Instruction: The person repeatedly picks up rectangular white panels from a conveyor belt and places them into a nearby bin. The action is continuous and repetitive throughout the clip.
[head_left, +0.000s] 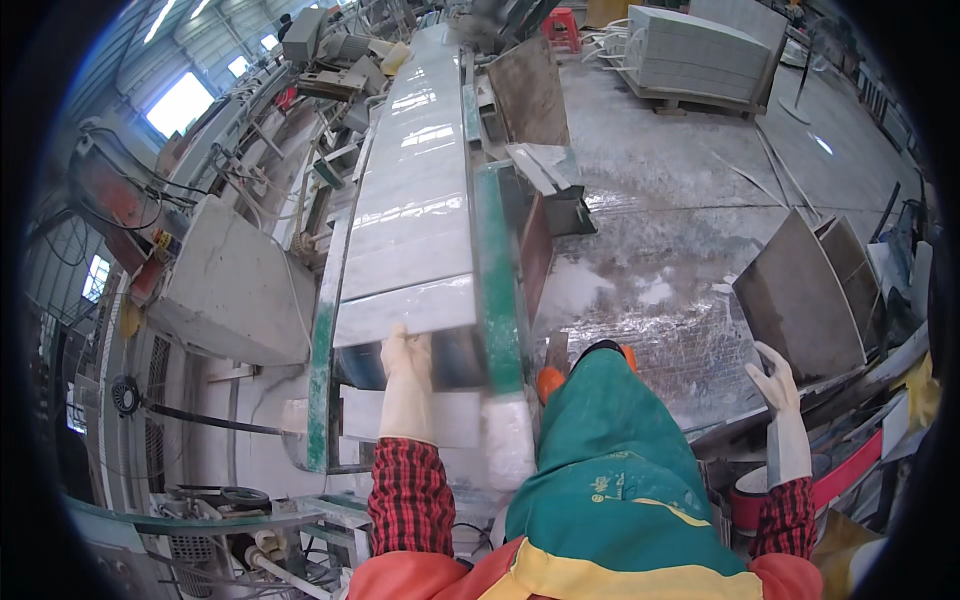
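Note:
At the near end of a conveyor, my left hand [406, 362], in a pale rubber glove, grips the front edge of a white stone slab [420, 308]. Its thumb lies on top; the other fingers are partly hidden. Behind that slab, a line of wet, glossy white slabs [412, 205] stretches away along the conveyor. My right hand [780, 388], gloved the same way, hangs out to the right with fingers apart and nothing in them. It is nearest to a dark stone panel [803, 295] that leans upright.
Green conveyor rails [498, 290] run along both sides of the slabs. A pale stone block [240, 285] stands left of the conveyor. Offcuts [545, 167] lean at its right. A stack of pale slabs [697, 55] sits on a pallet at the back, near a red stool [562, 28]. The floor [650, 210] is wet.

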